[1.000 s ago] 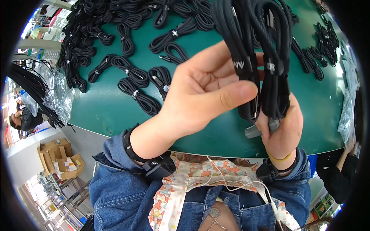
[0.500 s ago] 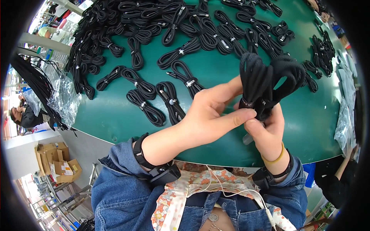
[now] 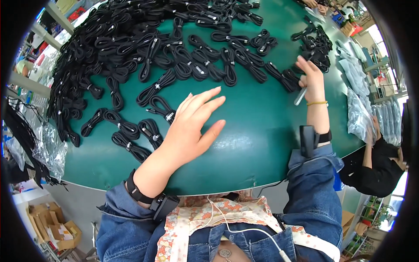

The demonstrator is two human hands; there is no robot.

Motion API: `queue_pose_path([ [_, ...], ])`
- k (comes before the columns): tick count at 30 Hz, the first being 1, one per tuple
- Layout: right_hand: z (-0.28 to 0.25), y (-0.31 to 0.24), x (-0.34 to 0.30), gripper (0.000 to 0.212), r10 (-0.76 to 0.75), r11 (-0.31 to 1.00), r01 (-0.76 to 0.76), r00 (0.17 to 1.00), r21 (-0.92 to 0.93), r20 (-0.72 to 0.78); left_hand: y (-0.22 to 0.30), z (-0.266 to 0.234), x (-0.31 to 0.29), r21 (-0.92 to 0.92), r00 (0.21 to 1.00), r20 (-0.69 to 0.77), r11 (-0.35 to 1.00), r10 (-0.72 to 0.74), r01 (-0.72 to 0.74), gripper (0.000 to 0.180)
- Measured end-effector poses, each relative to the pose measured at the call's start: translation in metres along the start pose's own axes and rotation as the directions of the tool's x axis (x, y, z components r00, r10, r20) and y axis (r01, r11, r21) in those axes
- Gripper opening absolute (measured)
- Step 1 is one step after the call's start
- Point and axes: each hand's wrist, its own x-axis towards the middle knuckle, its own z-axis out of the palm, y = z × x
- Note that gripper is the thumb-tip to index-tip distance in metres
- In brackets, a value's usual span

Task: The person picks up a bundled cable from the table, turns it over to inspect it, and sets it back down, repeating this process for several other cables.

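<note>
My left hand (image 3: 190, 124) is open above the green table, fingers spread and nothing in it. Beside and partly under it lies a coiled black cable (image 3: 162, 107), tied in the middle; two more tied coils (image 3: 150, 131) (image 3: 130, 146) lie next to its wrist. Further right, my right hand (image 3: 312, 81) is stretched out beside the cable coils (image 3: 288, 78) at the table's right part. Its upper fingers point up and left, while the lower ones curl round a slim, whitish, pen-like stick (image 3: 300, 96) whose end sticks out below. The exact kind of stick does not show.
A large heap of coiled black cables (image 3: 109, 48) covers the far left of the green table (image 3: 248, 144). Another pile (image 3: 316, 48) is at the far right, near clear plastic bags (image 3: 360, 113). A co-worker in black (image 3: 375, 170) is at the right. Cardboard boxes (image 3: 56, 227) stand lower left.
The two black cable coils held up by both hands have left them. My left hand has opened and moved left; my right hand has reached away to the far right, keeping the stick.
</note>
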Motion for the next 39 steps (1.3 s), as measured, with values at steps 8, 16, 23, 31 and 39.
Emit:
queue_pose_path([
  [8,0.024,0.016,-0.028,0.076,-0.088,0.391,0.042,0.996,-0.92,0.008,0.003,0.001,-0.001,0.177,0.998,0.05,0.983,0.039,-0.047,0.03],
  [16,0.061,-0.013,-0.082,0.054,-0.067,0.33,0.229,0.973,-0.916,0.219,0.001,0.006,-0.005,0.165,0.995,0.096,0.986,0.009,-0.025,0.027],
  [23,0.076,-0.043,-0.125,0.043,-0.354,0.661,0.45,0.893,-0.6,0.28,0.003,0.023,-0.01,-0.697,0.942,0.126,0.647,-0.312,0.308,0.04],
  [31,0.092,-0.042,-0.162,0.048,-0.494,0.806,0.591,0.646,0.029,0.582,0.008,0.02,-0.008,-0.928,0.828,0.353,-0.053,-0.435,0.368,0.047],
  [39,0.079,-0.048,-0.169,0.043,-0.38,0.887,0.461,0.703,0.022,0.601,0.006,0.01,-0.01,-0.844,0.859,0.475,-0.376,-0.19,0.383,0.054],
])
